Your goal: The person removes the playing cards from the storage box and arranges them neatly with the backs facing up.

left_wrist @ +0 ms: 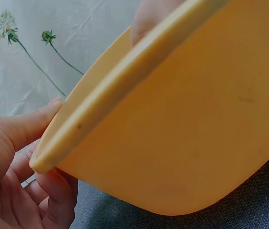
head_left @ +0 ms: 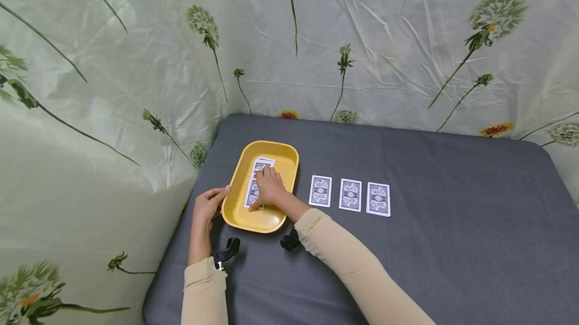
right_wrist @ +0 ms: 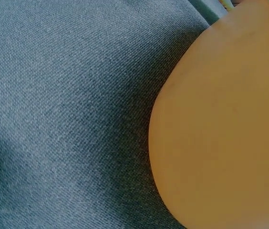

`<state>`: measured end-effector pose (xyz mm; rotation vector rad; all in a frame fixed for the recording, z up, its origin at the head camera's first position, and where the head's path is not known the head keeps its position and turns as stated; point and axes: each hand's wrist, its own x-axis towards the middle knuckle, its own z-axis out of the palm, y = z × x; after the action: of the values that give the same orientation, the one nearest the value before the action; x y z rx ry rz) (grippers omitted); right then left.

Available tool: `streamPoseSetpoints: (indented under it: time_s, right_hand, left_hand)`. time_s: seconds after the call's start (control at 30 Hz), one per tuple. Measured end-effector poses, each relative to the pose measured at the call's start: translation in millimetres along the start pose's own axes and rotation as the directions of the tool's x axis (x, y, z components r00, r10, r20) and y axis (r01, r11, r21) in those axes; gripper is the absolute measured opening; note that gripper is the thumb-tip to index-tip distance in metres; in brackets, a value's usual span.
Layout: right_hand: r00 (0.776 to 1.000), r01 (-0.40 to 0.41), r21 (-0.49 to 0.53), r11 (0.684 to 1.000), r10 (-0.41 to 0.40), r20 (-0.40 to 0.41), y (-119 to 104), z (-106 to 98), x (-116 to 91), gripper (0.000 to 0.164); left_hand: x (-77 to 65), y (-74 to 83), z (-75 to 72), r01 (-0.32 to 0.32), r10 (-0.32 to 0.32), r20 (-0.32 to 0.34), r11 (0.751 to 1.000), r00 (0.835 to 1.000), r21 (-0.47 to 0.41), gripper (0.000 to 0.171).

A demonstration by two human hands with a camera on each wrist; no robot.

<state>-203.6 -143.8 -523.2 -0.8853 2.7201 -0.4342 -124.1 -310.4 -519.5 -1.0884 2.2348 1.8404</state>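
A yellow tray [head_left: 292,164] stands at the left of the table, with blue-backed playing cards [head_left: 254,185] face down inside. My left hand [head_left: 210,204] grips the tray's left rim; in the left wrist view its thumb lies along the rim and the fingers [left_wrist: 58,193] curl underneath. Reaching into the tray, my right hand [head_left: 270,188] spans a card lengthwise, thumb at the near edge and fingers towards the far one. Its palm hides part of the cards. The right wrist view shows only the tray's outer wall [right_wrist: 220,124] and cloth, not the hand.
To the right of the tray, three face-down positions of cards form a row: a left card [head_left: 320,191], a middle card [head_left: 350,195] and a right card [head_left: 378,199]. Grey cloth [head_left: 452,224] covers the table. A flower-print curtain [head_left: 384,38] hangs behind and at the left.
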Motion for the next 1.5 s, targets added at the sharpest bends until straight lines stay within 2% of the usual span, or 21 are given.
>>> streamPoseSetpoints:
  time_s: [0.2,0.67,0.93,1.17,1.37,1.5]
  right_hand:
    - [1.000,-0.011,0.022,1.000,0.011,0.004,0.2,0.3,0.0,0.091]
    - [0.999,-0.051,-0.017,0.999,0.051,0.016,-0.7,-0.7,0.3,0.091]
    - [0.997,-0.068,-0.005,0.998,0.068,0.024,-1.0,0.9,0.8,0.089]
    - [0.999,-0.032,-0.011,0.999,0.033,0.026,-0.9,1.3,1.7,0.090]
    - [0.999,0.041,-0.025,0.999,-0.040,0.028,-1.3,1.1,1.1,0.090]
    - [0.995,0.092,-0.076,0.993,-0.089,0.036,-2.1,2.8,0.6,0.089]
  left_hand:
    - [-0.2,0.7,0.9,-0.001,0.001,0.000,1.000,1.000,0.013,0.050]
    - [-1.4,0.7,0.8,-0.002,0.002,-0.001,1.000,1.000,0.016,0.051]
    - [-1.4,1.0,0.7,0.005,-0.005,-0.009,1.000,1.000,0.015,0.050]
    - [-1.7,1.7,0.4,0.007,-0.007,-0.011,1.000,1.000,0.011,0.049]
    - [-1.7,1.6,0.0,0.010,-0.010,-0.008,1.000,1.000,0.000,0.050]
    - [-1.3,1.8,0.0,0.009,-0.009,-0.015,1.000,1.000,0.003,0.049]
